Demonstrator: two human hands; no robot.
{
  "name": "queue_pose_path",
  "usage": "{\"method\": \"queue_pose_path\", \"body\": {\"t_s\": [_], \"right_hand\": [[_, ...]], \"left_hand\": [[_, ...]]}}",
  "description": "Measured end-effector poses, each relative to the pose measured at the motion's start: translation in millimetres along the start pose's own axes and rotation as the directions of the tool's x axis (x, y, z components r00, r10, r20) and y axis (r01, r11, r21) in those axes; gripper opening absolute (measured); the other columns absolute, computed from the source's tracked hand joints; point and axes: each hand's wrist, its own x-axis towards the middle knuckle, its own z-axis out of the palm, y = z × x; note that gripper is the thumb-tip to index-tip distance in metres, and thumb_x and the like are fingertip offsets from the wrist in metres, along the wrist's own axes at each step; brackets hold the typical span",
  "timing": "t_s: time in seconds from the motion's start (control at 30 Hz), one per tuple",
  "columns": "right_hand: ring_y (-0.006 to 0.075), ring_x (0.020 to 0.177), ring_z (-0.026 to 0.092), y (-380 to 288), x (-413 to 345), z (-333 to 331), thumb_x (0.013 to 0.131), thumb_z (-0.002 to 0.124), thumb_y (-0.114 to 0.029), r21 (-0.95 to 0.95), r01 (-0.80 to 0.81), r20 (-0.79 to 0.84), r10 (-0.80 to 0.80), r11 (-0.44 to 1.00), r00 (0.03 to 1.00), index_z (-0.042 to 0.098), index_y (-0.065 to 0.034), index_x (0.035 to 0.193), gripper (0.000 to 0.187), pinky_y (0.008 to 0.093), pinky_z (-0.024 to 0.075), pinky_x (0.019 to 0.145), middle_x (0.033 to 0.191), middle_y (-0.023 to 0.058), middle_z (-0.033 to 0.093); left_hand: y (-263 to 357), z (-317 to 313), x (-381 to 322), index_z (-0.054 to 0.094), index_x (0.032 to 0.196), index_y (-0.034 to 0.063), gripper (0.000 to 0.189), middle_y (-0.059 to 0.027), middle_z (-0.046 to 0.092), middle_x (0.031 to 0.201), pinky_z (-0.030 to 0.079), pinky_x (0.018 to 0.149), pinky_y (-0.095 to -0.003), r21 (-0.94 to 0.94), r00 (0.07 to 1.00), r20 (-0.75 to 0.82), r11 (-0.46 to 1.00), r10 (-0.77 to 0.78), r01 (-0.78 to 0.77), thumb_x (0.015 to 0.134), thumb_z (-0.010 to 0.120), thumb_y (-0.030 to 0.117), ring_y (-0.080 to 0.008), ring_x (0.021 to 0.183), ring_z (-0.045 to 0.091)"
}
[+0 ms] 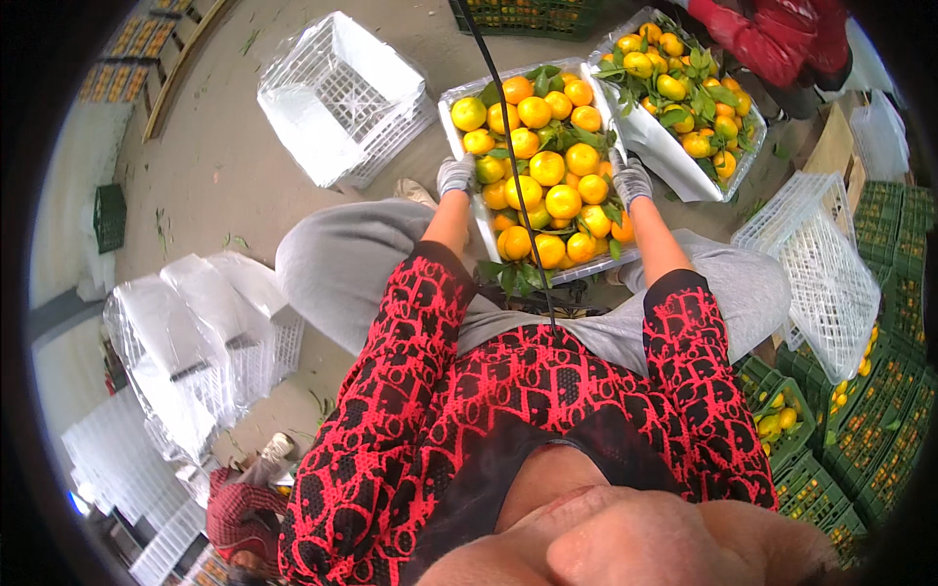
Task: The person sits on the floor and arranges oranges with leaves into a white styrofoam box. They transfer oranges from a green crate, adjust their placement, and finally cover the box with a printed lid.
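Directly in front of me is a white plastic crate [485,233] heaped with orange mandarins [547,168], some still with green leaves. My left hand [456,176], in a striped grey glove, grips the crate's left rim. My right hand [632,180], gloved alike, grips the opposite rim; its fingers are partly hidden. The crate sits between my bent knees. Touching its right side is a second lined crate [663,150], filled with mandarins and many more leaves. A black cord [506,110] hangs across the view in front of the fruit.
An open white crate with a liner [348,95] stands ahead on the left. More lined crates [212,329] are grouped at the left. Upturned white crates [813,264] and stacked green crates of fruit [879,410] are on the right. Co-workers are at upper right [777,36] and lower left [242,513].
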Motion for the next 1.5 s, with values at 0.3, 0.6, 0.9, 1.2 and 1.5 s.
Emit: {"method": "queue_pose_path", "body": {"t_s": [0.3, 0.6, 0.9, 1.2, 1.5], "right_hand": [[0.0417, 0.096, 0.057, -48, -11, 22, 0.085, 0.035, -0.063, 0.046, 0.123, 0.079, -0.126, 0.991, 0.989, 0.056, 0.0016, 0.099, 0.069, 0.0452, 0.0429, 0.085, 0.098, 0.0283, 0.06], [0.0382, 0.092, 0.056, -6, 2, 62, 0.089, 0.039, -0.014, -0.105, 0.53, 0.084, -0.523, 0.841, 0.848, 0.05, -0.0073, 0.116, 0.031, 0.0441, 0.0444, 0.082, 0.106, 0.0234, 0.056], [0.0211, 0.083, 0.061, -26, -13, 18, 0.083, 0.044, -0.064, 0.701, -0.366, 0.348, 0.154, 0.612, 0.925, 0.066, -0.0027, 0.098, 0.067, 0.0327, 0.0459, 0.075, 0.087, 0.0063, 0.067], [0.0222, 0.091, 0.06, 5, -24, 63, 0.085, 0.045, -0.059, 0.77, -0.637, 0.637, -0.001, 0.027, 0.77, 0.062, -0.0021, 0.107, 0.064, 0.0335, 0.0449, 0.082, 0.098, 0.0098, 0.064], [0.0233, 0.099, 0.058, 1, 26, 62, 0.087, 0.046, -0.055, 0.857, -0.399, 0.455, -0.116, 0.325, 0.883, 0.057, -0.0014, 0.116, 0.062, 0.0343, 0.044, 0.088, 0.11, 0.0134, 0.061]], "left_hand": [[-34, -39, 42, 0.061, 0.103, 0.0017, 0.046, -0.0236, 0.064, 0.095, 0.047, 0.079, -0.0417, -0.129, 0.994, -0.087, 0.989, 0.068, -0.079, 0.083, 0.053, 0.043, -0.0366, 0.09, 0.062], [-13, -113, 119, 0.047, 0.125, 0.0037, 0.084, -0.0175, 0.059, 0.104, 0.044, 0.07, -0.0469, -0.782, 0.943, -0.035, 0.597, -0.332, 0.182, 0.078, 0.042, 0.073, -0.0301, 0.081, 0.058], [-23, -165, 205, 0.055, 0.109, 0.0075, 0.058, -0.0115, 0.06, 0.084, 0.042, 0.054, -0.0413, -0.706, 0.949, -0.175, 0.706, -0.261, 0.064, 0.083, 0.049, 0.059, -0.0247, 0.065, 0.058], [-40, -47, -9, 0.051, 0.122, 0.0046, 0.069, -0.012, 0.06, 0.113, 0.048, 0.086, -0.0432, -0.758, 0.804, 0.554, 0.271, -0.215, 0.594, 0.085, 0.046, 0.062, -0.028, 0.1, 0.058], [-73, -37, -20, 0.049, 0.125, 0.0038, 0.071, -0.0121, 0.059, 0.115, 0.046, 0.09, -0.0431, -0.79, 0.804, 0.594, 0.175, -0.02, 0.588, 0.085, 0.043, 0.062, -0.0283, 0.102, 0.057]]}}
